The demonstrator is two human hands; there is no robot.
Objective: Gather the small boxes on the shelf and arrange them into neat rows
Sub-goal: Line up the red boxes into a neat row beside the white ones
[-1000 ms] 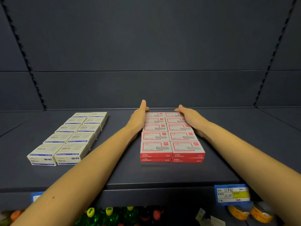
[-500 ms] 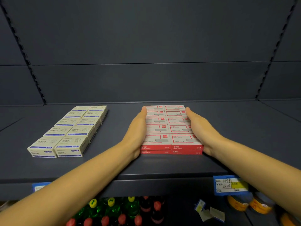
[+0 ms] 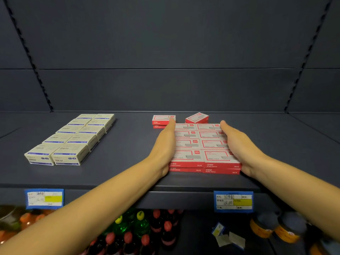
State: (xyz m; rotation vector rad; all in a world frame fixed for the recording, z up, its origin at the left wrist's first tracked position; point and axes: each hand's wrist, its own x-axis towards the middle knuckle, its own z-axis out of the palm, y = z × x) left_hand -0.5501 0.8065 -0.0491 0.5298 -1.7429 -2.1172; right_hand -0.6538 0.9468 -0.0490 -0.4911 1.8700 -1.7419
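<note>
Dark grey shop shelf point(image 3: 128, 173) under a bare back panel of the same colour. At the far left, a settled double row of cream boxes point(image 3: 73, 138) with blue print, well apart from the work. Under the shelf lip, a blue price tag point(image 3: 44, 199); lower down, coloured bottle tops point(image 3: 139, 225). Then the left grip point(image 3: 163, 144): open, fingers straight, laid flat against the left side of the red box block point(image 3: 200, 144), clasping nothing. Between both palms, that block: two columns, two layers, edges close and square, near the shelf front. Behind it and not yet joined, a small stack of red boxes point(image 3: 162, 119) right at the left fingertips, touching or not impossible to tell, plus a single red box point(image 3: 196, 117) lying askew. On the right, the right grip point(image 3: 237, 142), likewise open and flat, pressing the block's right side. Judged as the squaring-up step, nearly finished for this block. Next, probably: release the sides, reach back for the strays, turn the skewed one straight, slide them against the back row without nudging the rest.
</note>
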